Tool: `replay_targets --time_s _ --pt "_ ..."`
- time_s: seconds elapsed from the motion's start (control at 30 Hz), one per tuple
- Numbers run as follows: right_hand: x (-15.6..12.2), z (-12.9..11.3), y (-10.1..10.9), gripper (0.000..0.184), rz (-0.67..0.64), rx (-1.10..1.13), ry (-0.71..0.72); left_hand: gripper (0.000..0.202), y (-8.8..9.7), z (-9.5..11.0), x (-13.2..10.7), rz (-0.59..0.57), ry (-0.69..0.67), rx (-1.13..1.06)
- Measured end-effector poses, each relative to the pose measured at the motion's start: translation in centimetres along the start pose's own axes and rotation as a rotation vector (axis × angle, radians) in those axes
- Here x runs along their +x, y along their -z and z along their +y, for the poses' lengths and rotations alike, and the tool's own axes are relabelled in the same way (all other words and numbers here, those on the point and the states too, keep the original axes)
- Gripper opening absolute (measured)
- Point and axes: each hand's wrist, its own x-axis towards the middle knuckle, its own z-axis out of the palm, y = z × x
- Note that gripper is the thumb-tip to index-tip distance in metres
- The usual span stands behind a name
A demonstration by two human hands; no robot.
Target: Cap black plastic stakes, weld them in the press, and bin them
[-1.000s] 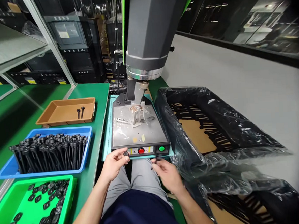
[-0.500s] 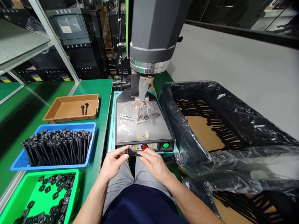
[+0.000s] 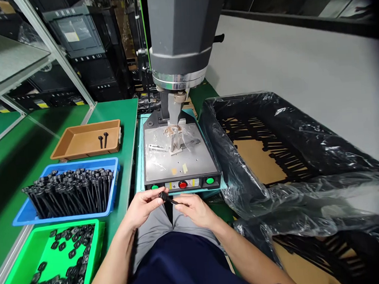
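Observation:
Over my lap, both hands hold one black bolt-shaped part [image 3: 169,200], its shaft pointing to the right. My left hand [image 3: 145,207] pinches its wide head between thumb and fingers. Closed on the far end of the thin shaft is my right hand [image 3: 193,208]. Just beyond the hands stands a press with a metal base plate [image 3: 159,165], a red button [image 3: 182,185] and green buttons [image 3: 210,181] along its front. On the plate, a fixture [image 3: 176,140] wrapped in clear film sits under the press head [image 3: 177,102].
To the left are a brown tray [image 3: 67,145] with two black bolt-shaped parts, a blue tray [image 3: 21,218] packed with upright ribbed black rods, and a green bin [image 3: 11,273] of small black pieces. Plastic-lined boxes [image 3: 242,173] with black parts stand at the right.
The camera view has shifted slightly. My hands stay together on the black bolt-shaped part, which now shows more of its head and shaft, slanting down to the right.

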Motion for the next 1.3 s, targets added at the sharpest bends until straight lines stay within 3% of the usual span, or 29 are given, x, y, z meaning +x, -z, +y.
replay_targets --time_s 0.17,0.27,0.33,0.43,0.53,0.67,0.93,1.0,1.17,1.3 --pt "-0.6 0.3 0.1 0.022 0.085 -0.123 0.066 0.045 1.1 0.1 0.9 -0.08 0.049 0.066" --pt "-0.9 0.6 0.0 0.023 0.078 -0.086 0.066 0.043 1.2 -0.1 1.2 -0.127 0.025 0.192" --pt "-1.0 0.9 -0.3 0.023 0.11 -0.041 0.037 0.042 0.4 -0.2 1.2 -0.107 -0.051 0.357" --pt "-1.0 1.1 -1.0 0.023 0.227 0.006 -0.004 0.045 -1.5 -0.5 1.1 0.046 -0.213 0.577" --pt "-1.0 1.3 -1.7 0.021 0.287 0.053 -0.017 0.045 -3.3 -1.1 1.3 0.163 -0.298 0.651" --pt "-0.4 1.9 -1.8 0.022 0.27 0.251 -0.118 0.042 -4.6 -1.6 2.6 0.134 -0.328 0.689" --pt "2.1 3.7 0.9 0.037 0.204 0.784 -0.224 0.046 -6.4 -1.5 6.5 0.041 -0.416 0.65" --pt "3.0 4.1 1.9 0.039 0.274 0.929 -0.245 0.053 -6.4 -1.3 7.5 0.014 -0.406 0.615" --pt "6.2 5.1 4.6 0.044 0.644 1.162 -0.123 0.075 -6.2 0.0 11.3 0.067 -0.318 0.354" --pt "8.3 5.5 5.4 0.041 0.657 1.052 -0.099 0.081 -6.5 0.7 14.5 0.169 -0.307 0.205"
